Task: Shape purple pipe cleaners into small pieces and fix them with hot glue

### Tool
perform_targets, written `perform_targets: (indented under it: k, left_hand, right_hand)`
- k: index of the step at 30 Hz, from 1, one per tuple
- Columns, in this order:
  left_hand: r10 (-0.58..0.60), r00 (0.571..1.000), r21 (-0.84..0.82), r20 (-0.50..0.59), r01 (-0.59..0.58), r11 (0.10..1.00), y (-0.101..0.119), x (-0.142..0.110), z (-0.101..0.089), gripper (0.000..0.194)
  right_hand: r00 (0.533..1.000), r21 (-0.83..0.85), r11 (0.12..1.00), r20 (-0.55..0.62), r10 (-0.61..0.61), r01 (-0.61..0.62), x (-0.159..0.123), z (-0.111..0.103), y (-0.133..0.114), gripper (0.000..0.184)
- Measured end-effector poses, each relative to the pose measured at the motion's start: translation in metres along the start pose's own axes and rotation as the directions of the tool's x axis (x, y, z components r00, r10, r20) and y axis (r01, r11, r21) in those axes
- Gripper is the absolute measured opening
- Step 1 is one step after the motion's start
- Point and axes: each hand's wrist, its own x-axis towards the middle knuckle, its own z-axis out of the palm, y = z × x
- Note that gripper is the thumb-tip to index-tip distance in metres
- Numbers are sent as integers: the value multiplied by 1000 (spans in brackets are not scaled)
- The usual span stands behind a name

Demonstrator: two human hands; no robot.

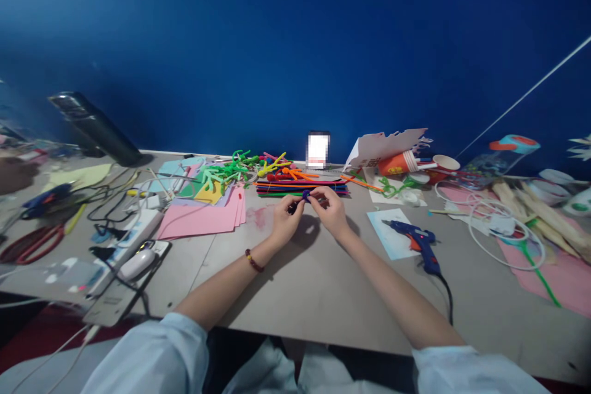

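Note:
My left hand (286, 218) and my right hand (330, 209) meet above the table, fingertips pinched together on a small dark purple piece (305, 195). It looks fuzzy, like a curled pipe cleaner, but is too small to make out fully. Just behind the fingers lies a flat stack of coloured pipe cleaners (302, 186), with orange, blue and green edges. On top and to the left are bent green pipe cleaners (231, 167) and yellow ones (272, 164). A beaded bracelet (253, 260) circles my left wrist.
A blue glue gun (422, 243) lies on the right, its cord running to the front edge. Pink paper sheets (203, 215) and a power strip (127, 246) lie left. Paper cups (399, 164) stand back right. A blurred hand (18, 174) shows at far left.

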Motion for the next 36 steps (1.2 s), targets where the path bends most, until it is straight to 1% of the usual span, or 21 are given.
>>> perform_targets:
  k: [3,5,12,22,26,29,31,33,34,36]
  left_hand:
    - [39,999,54,-12,-39,998,-1,0,-1,14]
    - [72,997,83,-7,-71,994,-1,0,-2,13]
    - [127,992,112,4,-127,986,0,-3,-2,11]
    - [167,986,117,-8,-165,979,7,-7,0,12]
    - [197,980,108,-24,-194,975,8,-8,1,12]
    - [182,983,104,-28,-178,978,6,-8,0,13]
    - [148,988,102,-35,-144,984,4,-7,0,12]
    - [119,992,103,-37,-115,988,1,-5,0,11]
    - [113,993,104,-31,-109,989,-1,-5,0,10]
    - [114,993,107,-12,-112,988,-3,-4,0,10]
  right_hand:
    - [996,-102,991,30,-81,84,0,-2,-4,13]
    - [995,-123,988,34,-89,93,-1,-1,-4,13]
    - [996,-24,1000,-89,6,-9,-8,10,2,13]
    - [992,19,1000,-126,12,-9,-9,13,-10,13]
    - [988,50,998,-143,51,-45,-11,16,-9,16]
    - [989,53,996,-129,74,-68,-11,16,-6,19]
    - [996,-31,999,-89,15,-18,-9,13,-4,20]
    - [994,-206,973,-2,-112,109,-6,7,-2,20]
    - [982,-308,933,57,-177,186,-4,3,-2,20]
    - [953,-470,829,162,-256,303,0,-4,-3,20]
